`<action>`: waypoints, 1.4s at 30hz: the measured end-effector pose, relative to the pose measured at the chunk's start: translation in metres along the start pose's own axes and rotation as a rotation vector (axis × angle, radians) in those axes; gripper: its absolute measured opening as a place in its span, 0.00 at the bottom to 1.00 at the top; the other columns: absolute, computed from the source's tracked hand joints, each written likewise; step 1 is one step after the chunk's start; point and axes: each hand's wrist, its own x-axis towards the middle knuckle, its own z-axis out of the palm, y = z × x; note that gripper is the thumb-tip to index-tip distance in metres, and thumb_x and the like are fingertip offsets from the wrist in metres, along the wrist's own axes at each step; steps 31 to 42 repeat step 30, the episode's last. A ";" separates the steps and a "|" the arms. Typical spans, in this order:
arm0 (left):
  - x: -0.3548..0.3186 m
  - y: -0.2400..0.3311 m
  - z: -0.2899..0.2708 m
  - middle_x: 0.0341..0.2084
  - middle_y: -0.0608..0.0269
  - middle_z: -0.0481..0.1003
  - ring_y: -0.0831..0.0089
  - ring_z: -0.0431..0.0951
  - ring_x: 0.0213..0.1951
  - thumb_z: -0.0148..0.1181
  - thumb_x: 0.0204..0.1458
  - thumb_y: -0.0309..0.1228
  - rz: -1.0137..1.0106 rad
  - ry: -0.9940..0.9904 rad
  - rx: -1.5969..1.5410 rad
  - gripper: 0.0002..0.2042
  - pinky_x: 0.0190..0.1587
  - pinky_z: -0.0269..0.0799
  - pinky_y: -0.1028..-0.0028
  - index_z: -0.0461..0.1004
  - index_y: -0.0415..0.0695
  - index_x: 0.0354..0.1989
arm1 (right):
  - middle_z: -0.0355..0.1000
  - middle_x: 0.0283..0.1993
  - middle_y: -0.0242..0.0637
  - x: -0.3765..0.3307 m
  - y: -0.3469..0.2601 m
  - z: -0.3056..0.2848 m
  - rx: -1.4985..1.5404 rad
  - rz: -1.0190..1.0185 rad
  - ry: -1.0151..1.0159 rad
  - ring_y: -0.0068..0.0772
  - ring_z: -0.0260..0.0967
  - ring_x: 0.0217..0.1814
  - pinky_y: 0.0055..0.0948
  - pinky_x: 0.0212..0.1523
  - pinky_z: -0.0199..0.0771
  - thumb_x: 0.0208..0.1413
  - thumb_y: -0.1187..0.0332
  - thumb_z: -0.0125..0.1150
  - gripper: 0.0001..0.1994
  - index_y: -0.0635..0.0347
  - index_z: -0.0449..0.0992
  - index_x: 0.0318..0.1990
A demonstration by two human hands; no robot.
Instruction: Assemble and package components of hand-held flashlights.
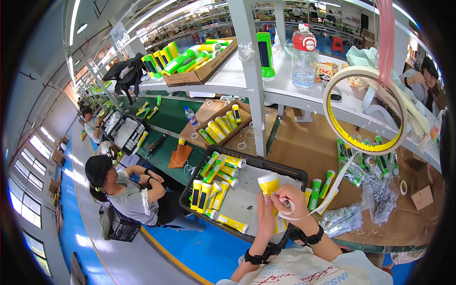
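A yellow and white flashlight (269,183) stands head-up in front of me above a black tray (256,167). My left hand (267,213) is closed around its lower body. My right hand (293,202) is pressed close beside it, fingers pinching a narrow white strip (287,214) that loops at the fingertips. A pale strip (336,183) rises from near the right hand toward the hanging tape roll (365,110); whether it joins the roll I cannot tell. Several yellow flashlights (216,185) lie heaped in the tray's left part.
Green flashlights (321,186) and plastic bags (342,219) lie right of the tray. Beyond it is a cardboard box (222,127) of flashlights. A shelf (289,92) bears a water bottle (304,59). A co-worker (126,190) sits at left.
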 end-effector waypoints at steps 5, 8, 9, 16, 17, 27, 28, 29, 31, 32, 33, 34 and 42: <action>-0.002 0.001 -0.006 0.35 0.62 0.65 0.79 0.64 0.37 0.32 0.65 0.43 0.013 0.084 -0.072 0.16 0.40 0.63 0.77 0.60 0.42 0.44 | 0.65 0.25 0.35 -0.001 -0.005 0.006 0.020 0.089 -0.021 0.30 0.62 0.24 0.26 0.25 0.61 0.46 0.80 0.62 0.11 0.61 0.63 0.24; -0.004 0.013 -0.006 0.34 0.63 0.65 0.80 0.65 0.35 0.32 0.64 0.46 0.001 0.112 -0.108 0.18 0.38 0.64 0.77 0.59 0.43 0.44 | 0.67 0.27 0.33 -0.003 -0.005 0.006 0.184 0.226 -0.034 0.21 0.61 0.27 0.21 0.27 0.60 0.50 0.79 0.60 0.11 0.61 0.62 0.24; -0.004 0.017 -0.007 0.33 0.63 0.65 0.80 0.65 0.34 0.31 0.64 0.47 0.017 0.108 -0.111 0.19 0.37 0.64 0.77 0.59 0.43 0.45 | 0.67 0.27 0.33 -0.003 -0.004 0.008 0.284 0.244 -0.016 0.20 0.60 0.27 0.21 0.27 0.59 0.50 0.79 0.59 0.11 0.62 0.62 0.24; -0.008 0.011 -0.012 0.37 0.63 0.65 0.80 0.65 0.38 0.32 0.64 0.49 0.072 0.102 -0.154 0.21 0.41 0.63 0.78 0.58 0.42 0.48 | 0.67 0.28 0.36 -0.004 -0.006 0.016 0.257 0.052 -0.052 0.25 0.59 0.25 0.22 0.26 0.58 0.50 0.82 0.57 0.10 0.62 0.62 0.25; -0.008 0.010 -0.013 0.38 0.62 0.66 0.79 0.66 0.40 0.31 0.63 0.50 0.093 0.085 -0.125 0.23 0.43 0.64 0.77 0.59 0.42 0.50 | 0.66 0.28 0.36 -0.003 -0.007 0.017 0.229 0.041 -0.042 0.27 0.60 0.25 0.23 0.26 0.59 0.49 0.82 0.58 0.10 0.62 0.62 0.25; -0.006 0.019 -0.011 0.44 0.59 0.66 0.76 0.66 0.45 0.36 0.64 0.33 0.060 0.041 0.063 0.14 0.49 0.62 0.74 0.57 0.40 0.54 | 0.67 0.27 0.39 0.001 -0.009 0.016 -0.023 -0.113 0.002 0.38 0.63 0.24 0.29 0.25 0.64 0.45 0.82 0.62 0.12 0.60 0.61 0.24; -0.005 0.016 -0.010 0.44 0.59 0.66 0.76 0.66 0.45 0.36 0.64 0.33 0.063 0.015 0.064 0.14 0.49 0.62 0.74 0.57 0.40 0.54 | 0.67 0.27 0.39 0.000 -0.007 0.014 -0.038 -0.115 0.024 0.38 0.63 0.24 0.29 0.25 0.64 0.45 0.82 0.62 0.12 0.60 0.61 0.24; -0.005 0.010 -0.009 0.42 0.57 0.67 0.74 0.67 0.44 0.38 0.64 0.33 0.102 0.039 0.090 0.14 0.48 0.63 0.74 0.57 0.40 0.54 | 0.67 0.27 0.39 -0.003 -0.006 0.014 -0.059 -0.152 0.029 0.37 0.65 0.25 0.28 0.25 0.64 0.45 0.82 0.62 0.13 0.58 0.62 0.24; -0.003 0.003 -0.012 0.40 0.55 0.68 0.73 0.68 0.43 0.40 0.63 0.33 0.146 0.056 0.118 0.14 0.47 0.64 0.74 0.57 0.40 0.54 | 0.68 0.27 0.39 -0.004 -0.003 0.016 -0.082 -0.192 0.040 0.36 0.66 0.25 0.27 0.25 0.64 0.45 0.82 0.63 0.13 0.57 0.63 0.25; -0.003 0.003 -0.012 0.40 0.55 0.68 0.73 0.68 0.43 0.40 0.63 0.33 0.146 0.056 0.118 0.14 0.47 0.64 0.74 0.57 0.40 0.54 | 0.68 0.27 0.39 -0.004 -0.003 0.016 -0.082 -0.192 0.040 0.36 0.66 0.25 0.27 0.25 0.64 0.45 0.82 0.63 0.13 0.57 0.63 0.25; -0.003 0.003 -0.012 0.40 0.55 0.68 0.73 0.68 0.43 0.40 0.63 0.33 0.146 0.056 0.118 0.14 0.47 0.64 0.74 0.57 0.40 0.54 | 0.68 0.27 0.39 -0.004 -0.003 0.016 -0.082 -0.192 0.040 0.36 0.66 0.25 0.27 0.25 0.64 0.45 0.82 0.63 0.13 0.57 0.63 0.25; -0.003 0.003 -0.012 0.40 0.55 0.68 0.73 0.68 0.43 0.40 0.63 0.33 0.146 0.056 0.118 0.14 0.47 0.64 0.74 0.57 0.40 0.54 | 0.68 0.27 0.39 -0.004 -0.003 0.016 -0.082 -0.192 0.040 0.36 0.66 0.25 0.27 0.25 0.64 0.45 0.82 0.63 0.13 0.57 0.63 0.25; -0.003 0.003 -0.012 0.40 0.55 0.68 0.73 0.68 0.43 0.40 0.63 0.33 0.146 0.056 0.118 0.14 0.47 0.64 0.74 0.57 0.40 0.54 | 0.68 0.27 0.39 -0.004 -0.003 0.016 -0.082 -0.192 0.040 0.36 0.66 0.25 0.27 0.25 0.64 0.45 0.82 0.63 0.13 0.57 0.63 0.25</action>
